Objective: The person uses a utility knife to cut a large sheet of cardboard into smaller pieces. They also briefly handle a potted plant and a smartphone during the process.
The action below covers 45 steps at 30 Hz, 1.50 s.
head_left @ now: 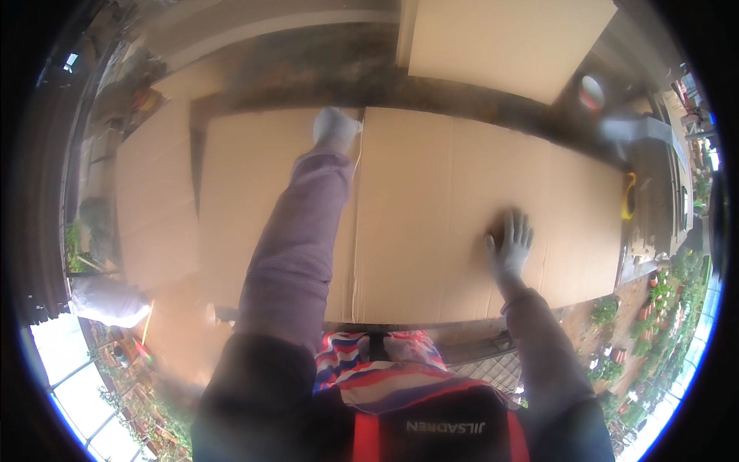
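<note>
Flat brown cardboard (431,200) lies across the work surface in front of me, with a vertical seam running near its middle. At the far end of that seam is my left hand (335,127), in a pale grey glove and closed like a fist; a small whitish bit shows beside it, too blurred to name. My right hand (512,245), gloved the same way, rests flat with fingers spread on the cardboard's right part. Left of the seam, more cardboard (254,185) extends under my left forearm.
Another cardboard sheet (500,46) lies at the far side, and a further piece (154,200) at the left. A yellow ring-like object (630,196) sits at the right edge. A red-and-white round thing (591,92) stands far right. Potted plants (654,296) fill the lower right.
</note>
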### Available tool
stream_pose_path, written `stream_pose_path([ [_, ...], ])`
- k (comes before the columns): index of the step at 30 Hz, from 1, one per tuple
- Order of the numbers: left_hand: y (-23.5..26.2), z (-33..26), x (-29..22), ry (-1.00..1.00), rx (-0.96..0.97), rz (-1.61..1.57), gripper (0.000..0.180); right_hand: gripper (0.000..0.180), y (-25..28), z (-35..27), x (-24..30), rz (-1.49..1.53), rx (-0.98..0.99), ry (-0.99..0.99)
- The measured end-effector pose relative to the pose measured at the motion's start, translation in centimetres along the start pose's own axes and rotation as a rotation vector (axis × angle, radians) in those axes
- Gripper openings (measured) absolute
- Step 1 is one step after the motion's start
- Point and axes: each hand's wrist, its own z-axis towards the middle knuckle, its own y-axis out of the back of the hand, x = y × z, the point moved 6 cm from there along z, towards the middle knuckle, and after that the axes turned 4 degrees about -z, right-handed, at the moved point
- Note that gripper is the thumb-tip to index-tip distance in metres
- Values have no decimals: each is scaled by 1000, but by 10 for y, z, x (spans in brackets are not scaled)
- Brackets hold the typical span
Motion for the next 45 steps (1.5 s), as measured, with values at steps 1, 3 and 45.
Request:
stream_pose_path([
  [1,-2,-6,3,-20,4,21,31,82,0,0,-1,22,13,-8],
  [3,-9,-34,15,58,146,76,27,81,2,-2,-1,14,-2,7],
  [45,30,-411,50,402,96,-812,41,82,-12,-136,-98,68,313,-559],
])
